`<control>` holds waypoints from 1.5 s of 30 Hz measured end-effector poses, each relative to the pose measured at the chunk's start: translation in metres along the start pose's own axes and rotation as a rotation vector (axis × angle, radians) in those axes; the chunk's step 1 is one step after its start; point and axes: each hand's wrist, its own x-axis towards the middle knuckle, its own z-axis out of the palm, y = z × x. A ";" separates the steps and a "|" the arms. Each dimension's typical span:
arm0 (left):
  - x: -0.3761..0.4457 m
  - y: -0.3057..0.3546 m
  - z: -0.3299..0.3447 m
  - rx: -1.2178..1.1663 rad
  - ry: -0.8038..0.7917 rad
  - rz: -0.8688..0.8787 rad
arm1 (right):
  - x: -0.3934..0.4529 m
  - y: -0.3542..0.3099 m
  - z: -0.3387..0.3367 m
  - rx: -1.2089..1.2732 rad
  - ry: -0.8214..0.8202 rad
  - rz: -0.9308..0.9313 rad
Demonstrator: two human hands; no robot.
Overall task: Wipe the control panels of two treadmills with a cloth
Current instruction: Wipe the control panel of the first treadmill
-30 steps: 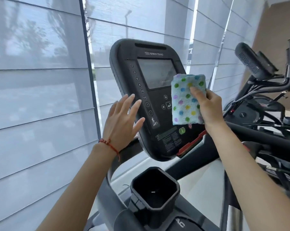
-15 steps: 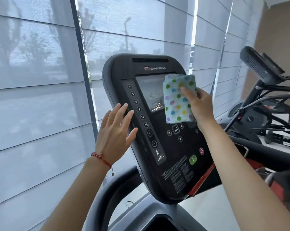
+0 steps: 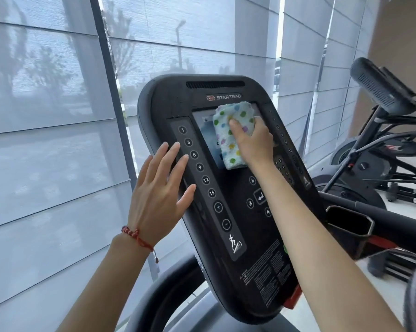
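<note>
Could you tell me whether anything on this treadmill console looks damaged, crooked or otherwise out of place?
Nothing stands out. The console looks intact. The right hand presses the cloth on the screen, and the left hand lies open against the console's left edge.

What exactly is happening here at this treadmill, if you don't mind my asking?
A person is wiping the treadmill's control panel. Their right hand presses a dotted cloth against the screen, while the left hand rests open against the panel's left edge, beside the numbered buttons. Another exercise machine stands to the right.
</note>
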 end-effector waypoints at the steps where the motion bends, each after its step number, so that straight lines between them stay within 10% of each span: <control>1: -0.001 0.000 0.000 0.006 -0.001 0.005 | -0.003 -0.002 0.004 -0.021 0.025 -0.009; 15: -0.003 0.001 0.010 -0.031 0.081 0.019 | 0.011 0.000 0.020 0.035 -0.004 -0.264; 33: -0.004 0.001 0.010 -0.063 0.076 0.003 | 0.081 0.059 -0.010 -0.099 0.208 -0.007; 45: -0.007 0.005 0.015 -0.096 0.102 -0.022 | -0.028 0.011 0.014 0.044 0.001 -0.428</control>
